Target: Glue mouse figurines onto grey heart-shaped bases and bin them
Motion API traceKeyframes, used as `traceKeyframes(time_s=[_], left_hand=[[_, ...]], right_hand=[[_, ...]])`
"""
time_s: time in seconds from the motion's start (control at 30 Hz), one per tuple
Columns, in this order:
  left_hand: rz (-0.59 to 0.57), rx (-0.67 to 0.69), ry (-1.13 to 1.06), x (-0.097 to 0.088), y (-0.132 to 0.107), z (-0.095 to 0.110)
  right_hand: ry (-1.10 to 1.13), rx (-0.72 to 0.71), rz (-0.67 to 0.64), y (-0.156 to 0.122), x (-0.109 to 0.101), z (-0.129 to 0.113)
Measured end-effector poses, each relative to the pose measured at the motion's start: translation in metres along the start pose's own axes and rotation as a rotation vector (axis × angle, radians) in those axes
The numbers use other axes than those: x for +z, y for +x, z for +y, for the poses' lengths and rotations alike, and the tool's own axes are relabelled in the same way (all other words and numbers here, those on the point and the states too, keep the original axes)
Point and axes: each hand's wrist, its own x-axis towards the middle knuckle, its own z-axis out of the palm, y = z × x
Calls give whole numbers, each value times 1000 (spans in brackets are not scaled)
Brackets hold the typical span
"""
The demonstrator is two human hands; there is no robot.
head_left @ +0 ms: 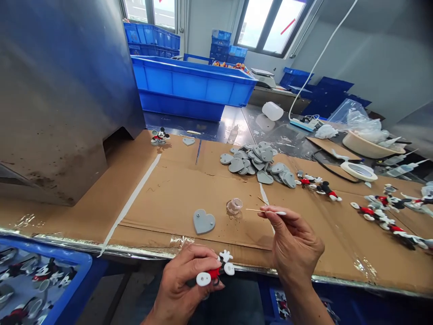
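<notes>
At the table's near edge, my left hand [189, 280] is closed around a small cartoon mouse figurine [214, 272], its white feet turned toward me and a white glove sticking out. My right hand [294, 243] pinches a thin cotton swab [270, 212], white at one end, with its bare stick pointing left. Just beyond the stick's tip stands a small clear glass jar [234, 206]; its contents are hard to make out. A grey heart-shaped base [204, 222] with two small holes lies flat on the cardboard, between the jar and my left hand.
Grey heart bases form a pile [253, 160] farther back. Several figurines [389, 216] lie at the right, and one stands on a base [160, 136] at the back left. A metal housing [67, 99] blocks the left. Blue bins [192, 83] stand behind; another bin [77, 271] sits lower left.
</notes>
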Motion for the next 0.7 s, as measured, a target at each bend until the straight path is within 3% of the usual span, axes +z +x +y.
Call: traceKeyframes(time_s=[0.1, 0.37, 0.7], left_hand=[[-38, 42, 10, -1, -2, -1], [-147, 54, 46, -6, -5, -5], [-103, 35, -5, -5, -2, -8]], right_hand=[[-36, -37, -51, 1, -1, -4], [-139, 47, -109, 10, 3, -5], [-259, 151, -216, 24, 11, 0]])
